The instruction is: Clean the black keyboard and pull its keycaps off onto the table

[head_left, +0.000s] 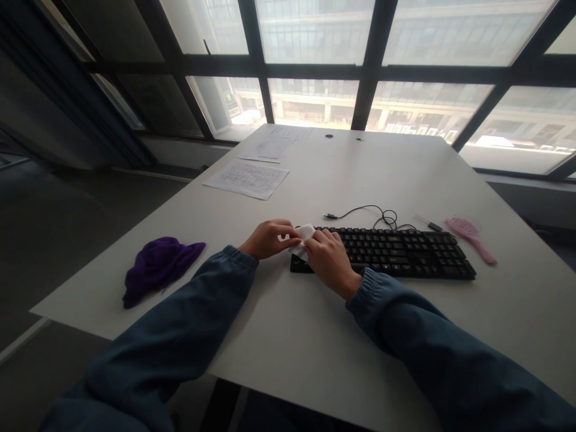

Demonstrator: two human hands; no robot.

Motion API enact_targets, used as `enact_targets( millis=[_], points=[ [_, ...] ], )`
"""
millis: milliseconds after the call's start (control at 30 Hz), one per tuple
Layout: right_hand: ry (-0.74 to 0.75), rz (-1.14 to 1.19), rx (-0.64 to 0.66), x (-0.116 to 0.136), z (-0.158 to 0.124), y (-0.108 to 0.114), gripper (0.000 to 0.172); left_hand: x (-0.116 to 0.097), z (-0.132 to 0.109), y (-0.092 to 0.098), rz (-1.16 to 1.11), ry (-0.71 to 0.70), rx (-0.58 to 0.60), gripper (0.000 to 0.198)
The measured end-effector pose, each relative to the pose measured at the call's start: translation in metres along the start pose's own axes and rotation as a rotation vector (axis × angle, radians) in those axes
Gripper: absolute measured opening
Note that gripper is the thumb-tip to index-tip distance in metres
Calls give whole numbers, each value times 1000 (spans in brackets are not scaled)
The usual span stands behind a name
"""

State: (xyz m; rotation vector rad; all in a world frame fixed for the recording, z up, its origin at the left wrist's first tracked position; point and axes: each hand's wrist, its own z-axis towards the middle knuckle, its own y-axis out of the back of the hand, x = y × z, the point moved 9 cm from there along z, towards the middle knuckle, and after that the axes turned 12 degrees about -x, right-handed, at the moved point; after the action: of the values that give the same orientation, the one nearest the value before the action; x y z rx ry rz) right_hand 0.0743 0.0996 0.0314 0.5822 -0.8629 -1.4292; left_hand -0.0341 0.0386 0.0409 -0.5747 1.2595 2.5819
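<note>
A small white wipe or tissue (306, 231) is bunched between my two hands, over the left end of a black keyboard (396, 252). The thumb and fingers of my left hand (272, 238) pinch its left side. My right hand (330, 258) has its fingers curled over the wipe's other side, above the keys. Part of the wipe is hidden under the right fingers. The keyboard lies flat on the white table (288, 324), its cable (366, 207) looped behind it with a USB plug (330, 216) at the end.
A purple cloth (159, 267) lies crumpled at the left. Printed sheets (247, 178) rest farther back. Behind the keyboard's right end is a thin tool with a dark handle (435, 227); a pink hairbrush (470, 236) lies beside it. Windows (315, 99) stand beyond the table.
</note>
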Motion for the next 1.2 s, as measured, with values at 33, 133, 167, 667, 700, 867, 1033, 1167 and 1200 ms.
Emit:
enact_targets(
  millis=[33,133,167,667,700,867,1033,1167,1200],
  points=[
    [5,14,-6,1,-1,1,20,-1,0,0,-4,-6,5,28],
    [-1,32,-26,2,-1,5,23,-2,-1,0,-9,-14,14,28],
    [-10,35,-27,2,-1,6,23,-1,-2,-1,-12,-15,17,28],
    [-46,30,5,-4,-3,-2,22,0,-3,-7,2,27,78,21],
    [-47,29,1,-4,-3,-2,23,0,-3,-7,14,34,73,20],
    [-37,3,-4,0,-3,1,21,-3,-6,-6,42,45,33,19],
    [-35,-19,-10,1,0,3,20,-4,-9,-1,92,45,-28,18],
    [-23,-15,-21,2,-1,5,17,-9,-10,2,37,49,-91,18],
    [-13,-13,-31,3,-2,6,18,-12,-10,2,12,43,-98,17]
  ],
)
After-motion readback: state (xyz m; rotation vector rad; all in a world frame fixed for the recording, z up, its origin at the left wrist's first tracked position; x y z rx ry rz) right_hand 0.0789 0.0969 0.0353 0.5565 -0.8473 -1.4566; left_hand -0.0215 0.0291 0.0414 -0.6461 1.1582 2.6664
